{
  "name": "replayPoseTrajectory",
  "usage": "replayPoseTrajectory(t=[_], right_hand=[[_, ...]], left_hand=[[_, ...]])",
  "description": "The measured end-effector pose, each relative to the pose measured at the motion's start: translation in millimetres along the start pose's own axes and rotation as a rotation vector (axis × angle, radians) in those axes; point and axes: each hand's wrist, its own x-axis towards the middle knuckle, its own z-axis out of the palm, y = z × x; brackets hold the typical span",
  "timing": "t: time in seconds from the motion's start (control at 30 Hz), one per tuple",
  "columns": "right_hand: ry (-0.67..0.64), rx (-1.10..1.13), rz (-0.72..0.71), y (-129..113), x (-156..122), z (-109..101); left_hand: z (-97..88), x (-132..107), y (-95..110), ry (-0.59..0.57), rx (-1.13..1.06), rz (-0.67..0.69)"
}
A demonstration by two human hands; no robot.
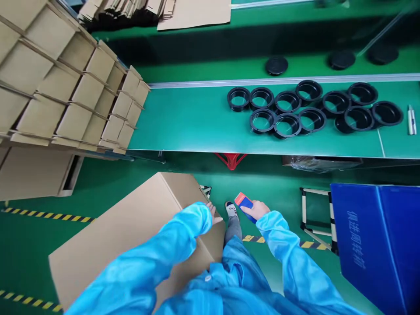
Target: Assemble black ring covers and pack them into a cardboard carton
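Note:
A large closed cardboard box (pixel 131 227) stands tilted in view at my left side, under my blue sleeve. My left hand (pixel 215 214) is at the box's right-hand edge, with its fingers bent over that edge and partly hidden by the cuff. Off to the right of the box, my right hand (pixel 259 210) is closed around a flat blue tool with an orange-red end (pixel 243 201). The orange end points up and left, away from my palm; its exact kind does not show.
Ahead runs a green workbench (pixel 183 118) with several black rings (pixel 287 126) and a small silver cylinder (pixel 411 120). Cardboard dividers (pixel 72 87) are stacked at left. A blue bin (pixel 370 245) stands at right, beside a pipe frame (pixel 316 232). A red stool base (pixel 231 160) is under the bench.

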Motion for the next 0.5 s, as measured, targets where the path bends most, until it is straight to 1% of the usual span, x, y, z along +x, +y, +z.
replayPoseTrajectory(t=[0.07,0.13,0.2,0.27,0.33,0.37,0.43,0.5], right_hand=[[0.028,0.117,0.012,6.8,-12.5,6.1],[0.055,0.210,0.011,-0.4,-22.6,12.5],[0.090,0.286,-0.004,-20.0,-31.9,16.7],[0.139,0.347,-0.037,-46.7,-43.4,17.7],[0.192,0.386,-0.091,-74.5,-58.7,16.4],[0.215,0.441,-0.137,-87.3,-67.7,15.6],[0.241,0.609,-0.267,-109.1,-87.1,15.4],[0.241,0.743,-0.406,-125.7,-106.3,18.7]], left_hand=[[13.4,-32.7,14.9,-0.063,0.029,0.078],[23.8,-68.2,24.2,-0.069,0.024,0.128],[29.0,-94.8,28.2,-0.001,-0.029,0.145],[28.9,-107.3,28.8,0.100,-0.127,0.158],[22.8,-109.5,28.1,0.204,-0.255,0.172],[17.0,-109.3,27.5,0.259,-0.328,0.173],[-0.2,-111.3,24.6,0.388,-0.504,0.147],[-23.5,-119.7,18.5,0.524,-0.689,0.103]])
